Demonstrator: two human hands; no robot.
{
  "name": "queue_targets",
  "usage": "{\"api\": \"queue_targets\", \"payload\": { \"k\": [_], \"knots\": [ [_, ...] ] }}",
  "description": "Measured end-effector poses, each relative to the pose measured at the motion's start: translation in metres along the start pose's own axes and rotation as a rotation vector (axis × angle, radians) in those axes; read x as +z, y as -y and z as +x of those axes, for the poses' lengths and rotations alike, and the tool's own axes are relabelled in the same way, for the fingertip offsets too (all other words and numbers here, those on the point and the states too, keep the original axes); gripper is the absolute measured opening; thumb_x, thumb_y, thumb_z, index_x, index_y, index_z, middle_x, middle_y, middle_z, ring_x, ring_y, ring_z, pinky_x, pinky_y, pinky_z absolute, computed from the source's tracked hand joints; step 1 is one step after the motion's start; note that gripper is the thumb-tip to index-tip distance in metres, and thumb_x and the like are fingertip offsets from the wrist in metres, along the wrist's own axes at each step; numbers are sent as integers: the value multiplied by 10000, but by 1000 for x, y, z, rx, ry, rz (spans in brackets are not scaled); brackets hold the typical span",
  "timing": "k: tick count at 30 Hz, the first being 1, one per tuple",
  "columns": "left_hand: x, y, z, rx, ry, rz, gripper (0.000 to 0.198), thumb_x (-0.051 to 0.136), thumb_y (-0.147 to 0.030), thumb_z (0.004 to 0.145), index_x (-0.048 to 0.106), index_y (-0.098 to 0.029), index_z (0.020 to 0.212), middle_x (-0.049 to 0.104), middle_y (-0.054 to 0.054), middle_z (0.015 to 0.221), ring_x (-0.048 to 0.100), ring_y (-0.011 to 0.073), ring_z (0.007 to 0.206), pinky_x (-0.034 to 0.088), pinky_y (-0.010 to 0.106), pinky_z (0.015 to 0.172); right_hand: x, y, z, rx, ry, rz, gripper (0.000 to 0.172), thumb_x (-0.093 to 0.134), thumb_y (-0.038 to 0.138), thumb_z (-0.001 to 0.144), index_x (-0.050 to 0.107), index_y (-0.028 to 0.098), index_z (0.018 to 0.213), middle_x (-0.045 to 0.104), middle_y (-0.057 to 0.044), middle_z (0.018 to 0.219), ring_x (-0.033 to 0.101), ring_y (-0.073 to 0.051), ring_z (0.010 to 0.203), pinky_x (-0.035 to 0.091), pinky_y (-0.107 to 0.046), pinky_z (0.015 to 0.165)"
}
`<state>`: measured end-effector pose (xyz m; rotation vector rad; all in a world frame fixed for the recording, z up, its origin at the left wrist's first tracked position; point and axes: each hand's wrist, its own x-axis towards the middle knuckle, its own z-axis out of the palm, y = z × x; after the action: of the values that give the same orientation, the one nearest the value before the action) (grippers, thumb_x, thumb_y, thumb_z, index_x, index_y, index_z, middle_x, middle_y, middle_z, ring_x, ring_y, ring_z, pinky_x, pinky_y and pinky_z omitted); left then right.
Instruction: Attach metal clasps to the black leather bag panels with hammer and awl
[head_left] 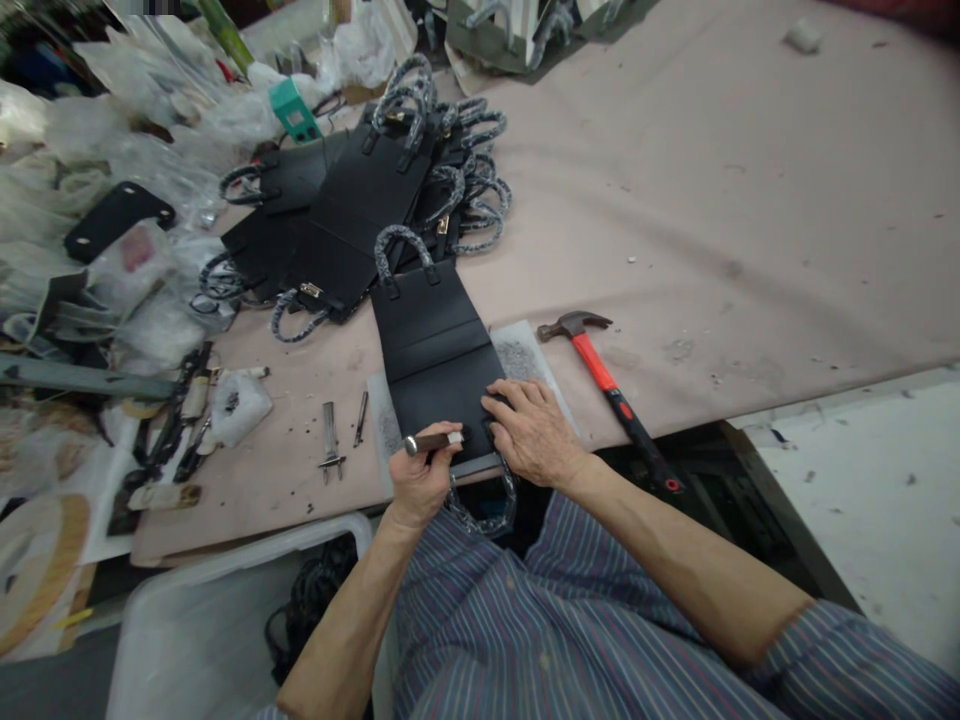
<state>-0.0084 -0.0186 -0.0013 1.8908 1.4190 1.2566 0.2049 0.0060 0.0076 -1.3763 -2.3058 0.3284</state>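
Note:
A flat black leather handbag (435,345) lies on a grey-speckled pale pad (521,355), with a wrapped, braided handle (405,250) at its far end. A matching handle (484,515) hangs over the table's near edge. My right hand (532,432) holds the bag's near edge, fingers curled over it beside the handle's base. My left hand (424,475) grips a short brown-handled tool (431,442) with a metal end and a pale band; the tool lies just above the bag's near corner. A red-handled claw hammer (596,365) lies to the right of my right hand.
Several matching black bags (345,215) are heaped behind on the pink-beige table cover (675,200). Small metal tools (331,440) and scraps lie left of my hands. Plastic bags crowd the left side, a translucent bin (225,600) sits below the table edge.

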Motion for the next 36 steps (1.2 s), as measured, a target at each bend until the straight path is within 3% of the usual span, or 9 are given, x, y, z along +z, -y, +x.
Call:
{"api": "queue_targets", "payload": {
  "k": [11,15,19,21,24,28,32,34,36],
  "knots": [
    [4,-6,10,-19,54,21,100,646,-210,900,725,-200,961,787,46,931,754,196,873,616,318,839,0,3,1,-1,-18,45,333,516,261,982,636,185,1283,599,-129,1382,492,-317,1280,354,-535,1122],
    [8,-10,12,-22,64,23,95,631,-197,892,697,-199,961,768,40,899,742,187,835,599,293,798,-12,-12,-5,21,-116,177,327,473,295,1009,628,185,1275,612,-134,1349,541,-286,1241,441,-475,1063],
    [11,-10,13,-6,102,23,100,609,-174,895,669,-204,970,751,30,892,726,171,808,575,274,775,-41,-52,-30,311,-255,-8,374,550,317,950,601,129,1269,582,-202,1324,532,-345,1234,433,-499,1053],
    [12,-8,13,-9,104,16,101,607,-169,894,660,-205,972,746,26,897,722,167,813,565,274,791,-52,-72,-45,513,-164,-67,378,608,317,890,609,109,1206,587,-228,1253,532,-383,1195,427,-527,1022],
    [13,-5,12,-29,91,-11,101,598,-169,893,649,-205,972,741,25,891,725,171,828,560,277,809,-60,-86,-57,775,8,118,224,633,277,835,603,150,1017,605,-184,1082,559,-358,1097,449,-479,934],
    [13,-5,11,-38,97,-24,97,586,-179,898,641,-208,973,740,33,901,729,182,844,559,285,805,-65,-76,-45,923,121,428,87,597,187,779,512,204,786,560,-62,761,585,-218,728,487,-339,659],
    [11,-8,10,-29,102,-5,92,582,-177,894,640,-212,956,746,39,905,731,191,854,556,286,800,-95,-46,-19,920,222,682,102,524,241,821,474,216,736,474,28,621,420,-108,444,414,-256,437],
    [11,-8,10,-22,98,4,89,580,-174,894,641,-211,948,745,39,899,730,191,850,554,284,799,-118,-24,-11,883,132,769,178,466,364,911,478,223,803,434,62,605,348,-88,392,343,-227,374],
    [12,-8,10,-13,93,8,87,580,-173,893,640,-210,943,745,41,898,729,192,847,552,283,800,-142,-2,-8,744,-73,771,316,417,516,971,504,228,875,425,73,595,347,-88,384,299,-216,358]
  ]
}}
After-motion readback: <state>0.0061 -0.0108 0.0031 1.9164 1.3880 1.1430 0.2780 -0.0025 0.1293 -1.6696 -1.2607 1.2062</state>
